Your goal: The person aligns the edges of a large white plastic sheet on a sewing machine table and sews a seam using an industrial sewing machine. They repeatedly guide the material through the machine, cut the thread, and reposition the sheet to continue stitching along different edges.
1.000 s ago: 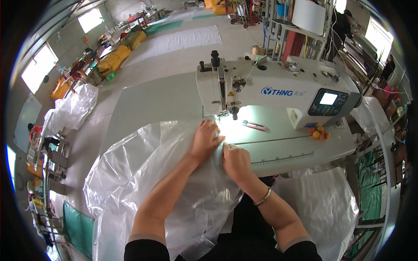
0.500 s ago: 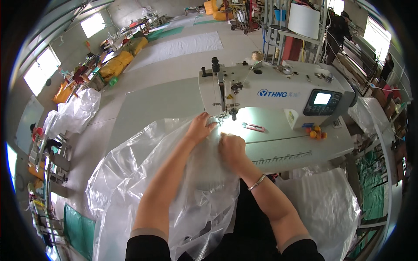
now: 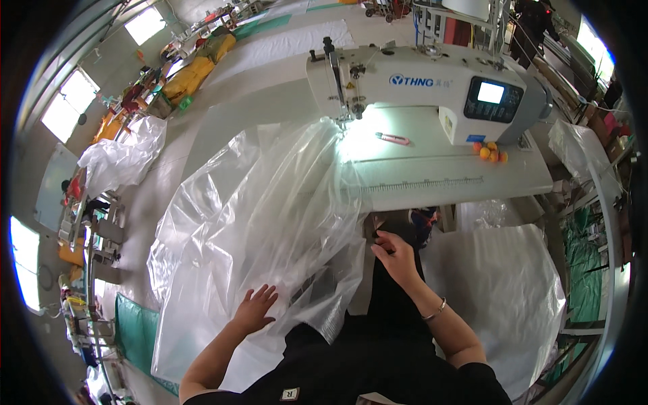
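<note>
At the sewing station, my left hand (image 3: 255, 307) lies flat, fingers spread, its grip open on the clear plastic sheet (image 3: 270, 216) draped over my lap; my right hand (image 3: 395, 256), off to the right of it, has its grip pinched shut on the sheet's edge just below the rim of the surface (image 3: 459, 179); a thin bracelet (image 3: 433, 312) circles that wrist. The sheet climbs away from both hands in loose folds and reaches the needle of the white sewing machine (image 3: 418, 84) on the far side of the surface; beyond my right hand a pink pen (image 3: 393, 139) lies by the machine's base, and a small cluster of orange fruit (image 3: 489, 152) sits further right; a second clear bag (image 3: 503, 290) spreads on the floor just right of my right forearm.
</note>
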`<action>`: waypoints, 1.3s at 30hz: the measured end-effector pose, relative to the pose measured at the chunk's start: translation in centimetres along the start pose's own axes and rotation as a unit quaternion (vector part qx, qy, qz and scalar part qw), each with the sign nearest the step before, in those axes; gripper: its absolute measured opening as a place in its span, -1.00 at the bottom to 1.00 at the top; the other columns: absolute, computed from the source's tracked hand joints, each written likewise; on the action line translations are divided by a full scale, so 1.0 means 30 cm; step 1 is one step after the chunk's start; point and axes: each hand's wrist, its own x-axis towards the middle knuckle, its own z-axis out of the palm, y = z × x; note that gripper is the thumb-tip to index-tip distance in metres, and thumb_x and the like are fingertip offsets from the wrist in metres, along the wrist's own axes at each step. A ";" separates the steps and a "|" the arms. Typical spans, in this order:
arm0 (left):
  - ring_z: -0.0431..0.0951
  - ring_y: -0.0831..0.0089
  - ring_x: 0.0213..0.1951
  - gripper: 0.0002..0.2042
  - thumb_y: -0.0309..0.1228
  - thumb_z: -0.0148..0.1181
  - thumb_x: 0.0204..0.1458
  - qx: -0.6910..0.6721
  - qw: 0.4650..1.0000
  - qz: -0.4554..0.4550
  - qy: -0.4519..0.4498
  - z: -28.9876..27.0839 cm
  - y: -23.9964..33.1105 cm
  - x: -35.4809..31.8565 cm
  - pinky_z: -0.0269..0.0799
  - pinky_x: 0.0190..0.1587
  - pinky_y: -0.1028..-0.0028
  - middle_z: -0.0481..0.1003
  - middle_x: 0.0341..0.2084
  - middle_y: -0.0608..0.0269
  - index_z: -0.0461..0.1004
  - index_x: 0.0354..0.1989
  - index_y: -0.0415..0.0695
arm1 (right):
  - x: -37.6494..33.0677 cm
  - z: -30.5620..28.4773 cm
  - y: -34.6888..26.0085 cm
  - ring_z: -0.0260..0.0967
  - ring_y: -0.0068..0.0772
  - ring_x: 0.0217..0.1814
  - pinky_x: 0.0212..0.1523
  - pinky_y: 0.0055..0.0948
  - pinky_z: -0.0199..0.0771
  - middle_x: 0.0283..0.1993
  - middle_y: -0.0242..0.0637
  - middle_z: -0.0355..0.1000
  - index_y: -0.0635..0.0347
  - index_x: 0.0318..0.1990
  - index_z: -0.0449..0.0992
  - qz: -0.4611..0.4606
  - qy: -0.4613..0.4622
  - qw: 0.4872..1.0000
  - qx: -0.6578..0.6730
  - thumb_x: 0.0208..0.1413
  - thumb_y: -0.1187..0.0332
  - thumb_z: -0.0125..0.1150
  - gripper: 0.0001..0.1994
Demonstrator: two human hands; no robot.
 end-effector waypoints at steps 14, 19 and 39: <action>0.38 -0.01 -0.12 -0.70 -0.38 0.23 -0.08 -0.219 0.904 -0.217 0.298 0.124 0.188 0.122 0.29 -0.06 0.13 0.40 -0.21 -0.03 0.36 -0.20 -0.24 | -0.277 0.022 0.027 0.45 -0.41 -0.30 -0.33 -0.45 0.40 -0.28 -0.24 0.48 0.30 -0.14 0.42 0.169 -0.153 0.971 0.071 -0.13 0.47 0.22 -0.68; 0.41 0.02 -0.42 -0.83 -0.44 0.20 -0.09 -0.323 0.848 -0.291 0.304 0.088 0.160 -0.074 0.34 -0.29 0.27 0.43 -0.51 0.04 0.36 -0.50 -0.26 | -0.263 -0.086 0.023 0.38 -0.28 -0.47 -0.42 -0.43 0.37 -0.47 -0.18 0.37 0.21 -0.25 0.42 0.010 -0.008 0.949 -0.316 -0.20 0.50 0.32 -0.71; 0.33 0.68 -0.62 -0.82 -0.63 0.09 -0.03 -0.404 0.850 -0.152 0.302 -0.386 0.164 -0.419 0.23 -0.53 0.63 0.42 -0.69 0.32 0.61 -0.32 -0.19 | -0.376 0.300 -0.343 0.41 -0.33 -0.15 -0.08 -0.43 0.35 -0.24 -0.20 0.47 0.26 -0.20 0.52 -0.104 -0.584 0.786 0.173 0.18 0.24 0.13 -0.76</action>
